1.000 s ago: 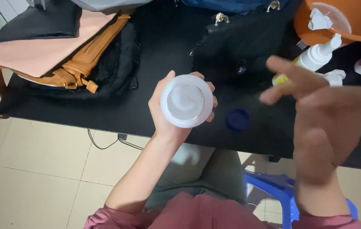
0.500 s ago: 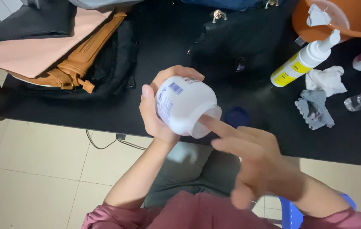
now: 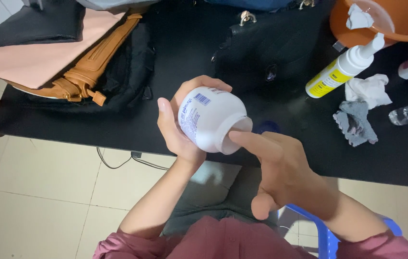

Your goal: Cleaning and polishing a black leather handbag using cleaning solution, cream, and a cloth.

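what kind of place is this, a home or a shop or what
Probably a small workspace for cleaning handbags, though I can't be sure. Several bags, including a tan leather bag and a black handbag, lie on a black table beside a pump bottle and used rags.

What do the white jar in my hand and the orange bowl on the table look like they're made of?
The white jar, held in the left hand, looks like opaque matte plastic: an even, dull white with soft highlights. The orange bowl also seems plastic, smooth and slightly glossy with a thin moulded rim.
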